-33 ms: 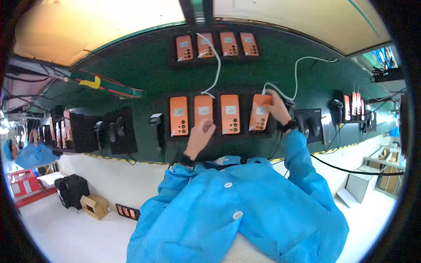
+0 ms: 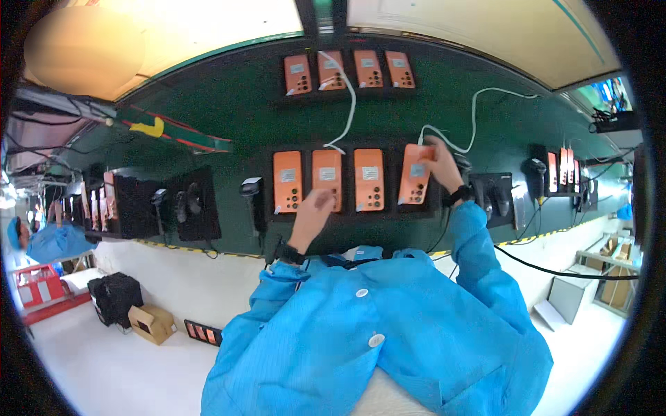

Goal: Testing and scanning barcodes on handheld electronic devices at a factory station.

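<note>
Four orange phones lie back up on the black tray [image 2: 350, 208] before me, each with a pale label and dark camera rings. My right hand [image 2: 444, 166] grips the upper right of the rightmost phone [image 2: 414, 182], which is tilted. The white cable [image 2: 474, 121] meets that phone's top edge. My left hand [image 2: 313, 216] is over the lower end of the second phone [image 2: 327, 166] from the left, fingers curled together; what they hold is hidden. On either side of that phone lie the leftmost phone [image 2: 286, 179] and the third phone [image 2: 368, 177], untouched.
A far tray holds another row of orange phones [image 2: 368, 68], with a second white cable [image 2: 352, 104] running from it toward the near row. A black handheld scanner [image 2: 253, 201] stands at left, another scanner [image 2: 535, 177] at right. Beneath the bench sits a cardboard box [image 2: 152, 324].
The view has shifted slightly, moving the phones a little right in the picture. My left hand has turned its fingers in over the second phone's lower end. My right hand stays on the rightmost phone.
</note>
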